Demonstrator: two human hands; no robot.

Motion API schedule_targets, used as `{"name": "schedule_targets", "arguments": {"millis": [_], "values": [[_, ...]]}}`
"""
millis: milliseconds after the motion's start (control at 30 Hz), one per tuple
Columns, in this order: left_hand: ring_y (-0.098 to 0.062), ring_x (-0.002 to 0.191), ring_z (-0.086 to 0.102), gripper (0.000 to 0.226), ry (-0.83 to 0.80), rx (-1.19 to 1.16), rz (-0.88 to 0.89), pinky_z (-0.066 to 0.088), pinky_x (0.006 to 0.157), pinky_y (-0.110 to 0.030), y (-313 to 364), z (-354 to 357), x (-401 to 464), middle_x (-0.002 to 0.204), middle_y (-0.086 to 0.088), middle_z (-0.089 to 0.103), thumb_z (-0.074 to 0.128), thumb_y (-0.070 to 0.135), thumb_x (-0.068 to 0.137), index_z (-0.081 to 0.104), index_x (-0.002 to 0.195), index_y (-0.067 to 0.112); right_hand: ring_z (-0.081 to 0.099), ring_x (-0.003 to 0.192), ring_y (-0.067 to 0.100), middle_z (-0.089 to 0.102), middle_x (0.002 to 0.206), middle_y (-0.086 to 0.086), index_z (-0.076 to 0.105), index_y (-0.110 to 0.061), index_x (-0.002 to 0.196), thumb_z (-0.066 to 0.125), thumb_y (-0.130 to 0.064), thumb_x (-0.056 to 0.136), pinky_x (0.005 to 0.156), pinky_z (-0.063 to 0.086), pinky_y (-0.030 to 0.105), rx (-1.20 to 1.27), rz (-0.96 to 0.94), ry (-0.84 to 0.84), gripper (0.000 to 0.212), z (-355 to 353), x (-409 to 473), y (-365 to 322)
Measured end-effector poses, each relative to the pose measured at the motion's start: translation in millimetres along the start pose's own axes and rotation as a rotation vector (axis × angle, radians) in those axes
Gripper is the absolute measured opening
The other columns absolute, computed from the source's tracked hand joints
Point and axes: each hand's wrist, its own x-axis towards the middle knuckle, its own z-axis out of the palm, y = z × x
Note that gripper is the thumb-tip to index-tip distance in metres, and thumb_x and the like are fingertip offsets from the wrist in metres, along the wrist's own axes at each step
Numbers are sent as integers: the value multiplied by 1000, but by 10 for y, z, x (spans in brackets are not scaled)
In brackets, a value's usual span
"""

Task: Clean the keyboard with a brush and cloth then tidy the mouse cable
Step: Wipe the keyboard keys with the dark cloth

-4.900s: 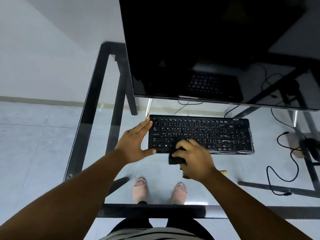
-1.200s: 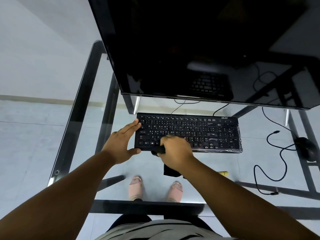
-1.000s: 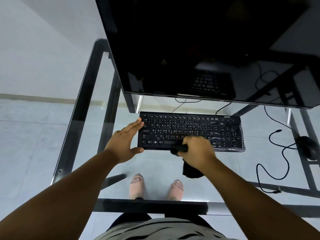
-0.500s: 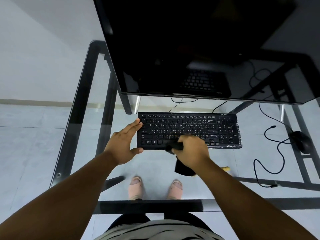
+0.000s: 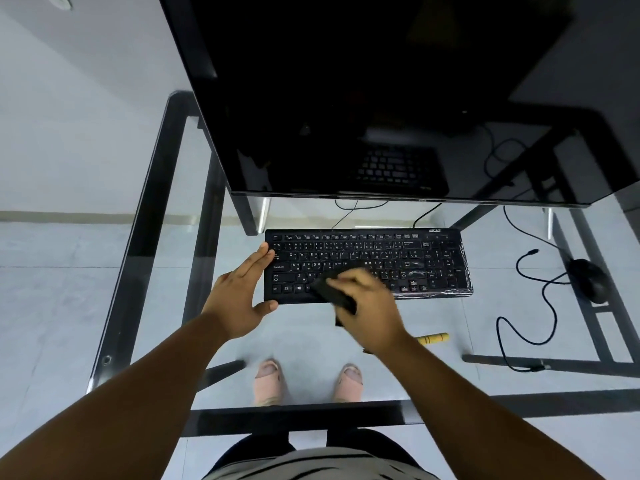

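Note:
A black keyboard lies on the glass desk under the monitor. My left hand steadies its left end, fingers straight along the side and thumb at the front edge. My right hand grips a dark cloth and presses it on the lower middle keys; the hand is blurred by motion. A brush with a yellow handle lies behind my right wrist, mostly hidden. The black mouse sits at the right, and its cable loops loosely across the desk.
A large black monitor overhangs the back of the keyboard. The desk's black frame runs along the left and front edges. Through the glass I see my feet in sandals on the tiled floor.
My right hand has been wiping the cloth back and forth along the keyboard's lower rows, now nearer the left-middle keys. My left hand has stayed at the keyboard's left end.

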Motion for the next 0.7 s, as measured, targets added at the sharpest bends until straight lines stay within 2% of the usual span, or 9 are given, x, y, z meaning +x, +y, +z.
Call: {"name": "schedule_targets", "arguments": {"millis": [100, 200, 267, 333, 400, 500, 567, 633, 700], "values": [[-9, 142, 30, 92, -7, -3, 8, 28, 111, -38, -18, -12, 5, 159, 25, -4, 69, 40, 85, 10, 155, 31, 59, 95, 23, 60, 119, -6, 68, -30, 121, 70, -16, 72, 76, 56, 32, -153, -86, -75, 51, 89, -127, 21], [-8, 142, 30, 92, -6, 0, 14, 27, 111, -37, -19, -9, 7, 158, 25, -5, 69, 40, 85, 9, 155, 32, 61, 95, 24, 62, 115, -5, 70, -28, 117, 71, -15, 73, 70, 58, 34, -185, 46, 62, 46, 34, -213, 208], [-8, 143, 29, 92, 1, 1, 11, 27, 111, -37, -17, 0, 0, 159, 25, -6, 69, 39, 86, 8, 155, 32, 61, 97, 27, 62, 117, 0, 71, -21, 117, 71, -8, 71, 75, 58, 37, -156, 135, 136, 48, 67, -232, 225], [-8, 143, 28, 92, 8, 6, 15, 26, 111, -36, -13, 16, -1, 159, 24, -6, 68, 39, 86, 8, 155, 31, 59, 100, 30, 62, 120, 5, 69, -14, 119, 72, -2, 68, 84, 57, 38, -142, 145, 154, 52, 165, -216, 91], [-8, 144, 26, 92, 17, 9, 17, 26, 111, -36, -13, 28, -1, 160, 22, -5, 68, 38, 86, 8, 155, 30, 57, 104, 31, 60, 126, 6, 66, -13, 124, 71, -3, 70, 91, 53, 37, -126, 52, 76, 55, 247, -174, -73], [-6, 144, 24, 92, 17, 6, 16, 26, 110, -35, -20, 15, 4, 159, 24, -5, 69, 40, 85, 9, 155, 31, 53, 107, 28, 57, 131, 0, 63, -18, 128, 67, -6, 76, 94, 51, 36, -154, -48, -38, 53, 196, -64, -69], [-4, 144, 23, 91, 10, 1, 22, 29, 112, -37, -38, -2, 12, 159, 25, -4, 67, 45, 84, 11, 154, 32, 53, 106, 30, 59, 130, 2, 65, -16, 126, 67, -5, 77, 94, 51, 38, -162, 76, 70, 51, 108, -6, 65], [-3, 142, 27, 89, 22, -15, 15, 33, 111, -40, -43, -11, 14, 159, 26, 0, 63, 55, 82, 14, 154, 33, 53, 106, 33, 58, 129, 7, 65, -12, 126, 67, -5, 79, 95, 50, 40, -127, 304, 223, 48, 13, 78, 195], [-4, 140, 33, 87, 43, -30, -1, 34, 108, -40, -25, -7, 20, 159, 26, 5, 57, 61, 80, 18, 153, 33, 52, 106, 34, 57, 129, 9, 63, -9, 127, 67, -9, 82, 94, 49, 41, -125, 393, 280, 45, -27, 199, 220]]}}
